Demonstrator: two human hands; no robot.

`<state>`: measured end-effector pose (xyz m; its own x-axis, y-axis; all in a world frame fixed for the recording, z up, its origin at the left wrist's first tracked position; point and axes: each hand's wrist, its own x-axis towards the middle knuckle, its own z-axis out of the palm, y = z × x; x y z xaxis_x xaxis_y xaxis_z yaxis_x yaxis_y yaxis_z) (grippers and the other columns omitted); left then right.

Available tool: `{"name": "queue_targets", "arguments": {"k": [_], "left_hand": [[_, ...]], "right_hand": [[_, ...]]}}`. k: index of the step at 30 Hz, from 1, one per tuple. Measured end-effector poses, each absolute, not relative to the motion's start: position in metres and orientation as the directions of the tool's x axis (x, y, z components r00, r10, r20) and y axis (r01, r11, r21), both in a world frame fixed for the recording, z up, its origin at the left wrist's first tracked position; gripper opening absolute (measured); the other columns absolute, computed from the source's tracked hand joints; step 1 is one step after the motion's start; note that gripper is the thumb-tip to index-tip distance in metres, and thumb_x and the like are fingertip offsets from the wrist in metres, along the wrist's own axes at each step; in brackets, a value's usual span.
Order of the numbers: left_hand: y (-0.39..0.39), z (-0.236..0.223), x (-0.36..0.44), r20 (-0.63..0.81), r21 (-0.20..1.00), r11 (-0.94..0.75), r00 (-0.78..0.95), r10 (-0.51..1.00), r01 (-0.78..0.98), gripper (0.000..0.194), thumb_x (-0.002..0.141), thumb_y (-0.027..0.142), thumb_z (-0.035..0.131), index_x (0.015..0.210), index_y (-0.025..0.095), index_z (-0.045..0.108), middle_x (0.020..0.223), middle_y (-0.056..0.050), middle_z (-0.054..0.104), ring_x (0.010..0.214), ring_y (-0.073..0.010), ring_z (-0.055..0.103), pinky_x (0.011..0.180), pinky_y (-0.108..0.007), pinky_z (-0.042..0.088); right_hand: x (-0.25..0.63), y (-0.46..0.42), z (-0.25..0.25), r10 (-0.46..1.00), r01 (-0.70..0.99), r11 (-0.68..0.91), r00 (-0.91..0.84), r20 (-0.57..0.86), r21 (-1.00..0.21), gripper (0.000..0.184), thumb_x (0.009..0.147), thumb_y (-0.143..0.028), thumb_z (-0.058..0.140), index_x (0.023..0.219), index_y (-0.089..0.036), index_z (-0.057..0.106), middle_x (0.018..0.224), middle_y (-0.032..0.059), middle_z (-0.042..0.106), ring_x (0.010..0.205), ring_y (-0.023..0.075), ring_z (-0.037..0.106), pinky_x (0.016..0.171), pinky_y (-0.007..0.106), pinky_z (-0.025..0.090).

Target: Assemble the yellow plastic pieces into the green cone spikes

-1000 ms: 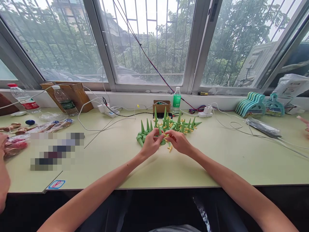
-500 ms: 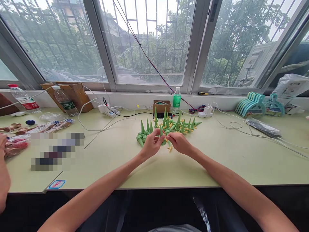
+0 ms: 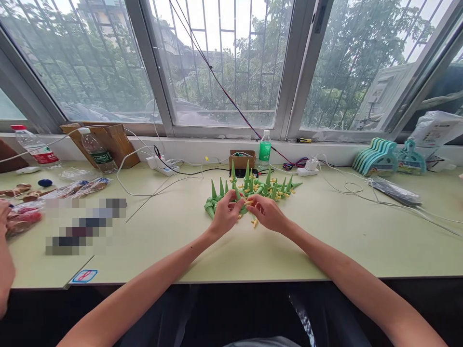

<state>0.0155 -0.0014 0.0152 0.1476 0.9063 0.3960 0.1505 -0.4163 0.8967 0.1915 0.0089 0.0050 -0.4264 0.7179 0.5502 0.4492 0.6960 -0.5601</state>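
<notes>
My left hand (image 3: 226, 212) is closed around a green cone-shaped plastic piece (image 3: 237, 192), whose pointed tip sticks up between the fingers. Close against it, my right hand (image 3: 268, 212) pinches a small yellow piece (image 3: 248, 203) at the cone's side; fingers partly cover it. Behind both hands stand several green cones (image 3: 267, 184) with small yellow pieces around their bases. More green pieces (image 3: 210, 208) lie to the left of my left hand. One loose yellow piece (image 3: 255, 223) rests on the table just below my right hand.
A green-labelled bottle (image 3: 265, 149) and a small cardboard box (image 3: 241, 159) stand behind the cones. White cables (image 3: 159, 190) cross the pale table (image 3: 152, 250). Teal hangers (image 3: 376, 156) stand at the back right. Another person's arm (image 3: 5, 260) reaches in at the left edge, near bagged items (image 3: 25, 219).
The held cone has tilted and shifted slightly left with my left hand. My right hand has moved a little left, its fingers now against the cone's side.
</notes>
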Motion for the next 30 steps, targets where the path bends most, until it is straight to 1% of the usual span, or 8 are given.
{"name": "queue_targets", "arguments": {"k": [5, 9, 15, 19, 24, 30], "left_hand": [[-0.0027, 0.0195, 0.0151, 0.338, 0.934, -0.35, 0.142, 0.93, 0.068, 0.028, 0.084, 0.045, 0.059, 0.091, 0.019, 0.051, 0.073, 0.003, 0.055, 0.038, -0.0023, 0.04, 0.033, -0.017, 0.029], [-0.0046, 0.0231, 0.0155, 0.305, 0.95, -0.311, 0.146, 0.941, 0.018, 0.029, 0.083, 0.045, 0.06, 0.089, 0.019, 0.051, 0.07, 0.004, 0.055, 0.034, -0.0025, 0.039, 0.031, -0.018, 0.029], [-0.0035, 0.022, 0.0147, 0.296, 0.954, -0.299, 0.159, 0.942, -0.006, 0.028, 0.083, 0.044, 0.061, 0.087, 0.018, 0.05, 0.065, 0.006, 0.051, 0.034, -0.003, 0.04, 0.031, -0.018, 0.03], [-0.0036, 0.0216, 0.0134, 0.283, 0.958, -0.288, 0.184, 0.941, -0.002, 0.028, 0.085, 0.044, 0.06, 0.089, 0.018, 0.05, 0.064, 0.006, 0.05, 0.035, -0.0037, 0.042, 0.032, -0.018, 0.032], [-0.0045, 0.0237, 0.0125, 0.254, 0.965, -0.261, 0.198, 0.947, 0.008, 0.029, 0.084, 0.044, 0.06, 0.092, 0.018, 0.051, 0.065, 0.005, 0.052, 0.036, -0.004, 0.043, 0.033, -0.018, 0.034], [-0.0041, 0.0232, 0.0124, 0.252, 0.966, -0.259, 0.211, 0.944, 0.003, 0.027, 0.085, 0.043, 0.06, 0.093, 0.019, 0.051, 0.066, 0.005, 0.051, 0.036, -0.0042, 0.043, 0.032, -0.019, 0.033]], "right_hand": [[0.192, 0.0096, 0.0039, 0.706, 0.428, 0.708, -0.417, 0.572, -0.562, 0.024, 0.093, -0.034, 0.051, 0.112, -0.021, 0.055, 0.085, 0.0031, 0.065, 0.057, 0.0104, 0.052, 0.057, 0.024, 0.044], [0.192, 0.0105, 0.0036, 0.693, 0.405, 0.72, -0.414, 0.59, -0.563, 0.021, 0.093, -0.032, 0.05, 0.111, -0.021, 0.056, 0.09, 0.0044, 0.066, 0.061, 0.011, 0.054, 0.06, 0.024, 0.046], [0.1905, 0.0095, 0.0058, 0.697, 0.372, 0.717, -0.392, 0.601, -0.59, 0.017, 0.093, -0.029, 0.05, 0.104, -0.019, 0.058, 0.08, 0.0032, 0.065, 0.064, 0.013, 0.059, 0.06, 0.025, 0.047], [0.1899, 0.0081, 0.0067, 0.705, 0.374, 0.709, -0.382, 0.597, -0.598, 0.015, 0.092, -0.028, 0.05, 0.102, -0.02, 0.058, 0.079, 0.0034, 0.065, 0.066, 0.014, 0.06, 0.06, 0.025, 0.047], [0.1904, 0.0081, 0.0064, 0.704, 0.378, 0.71, -0.385, 0.596, -0.595, 0.016, 0.093, -0.03, 0.05, 0.101, -0.02, 0.058, 0.078, 0.0028, 0.066, 0.064, 0.0135, 0.06, 0.061, 0.025, 0.047], [0.191, 0.0082, 0.006, 0.696, 0.395, 0.717, -0.373, 0.613, -0.574, 0.018, 0.093, -0.033, 0.051, 0.1, -0.019, 0.06, 0.078, 0.0031, 0.066, 0.066, 0.0133, 0.059, 0.062, 0.025, 0.047]]}}
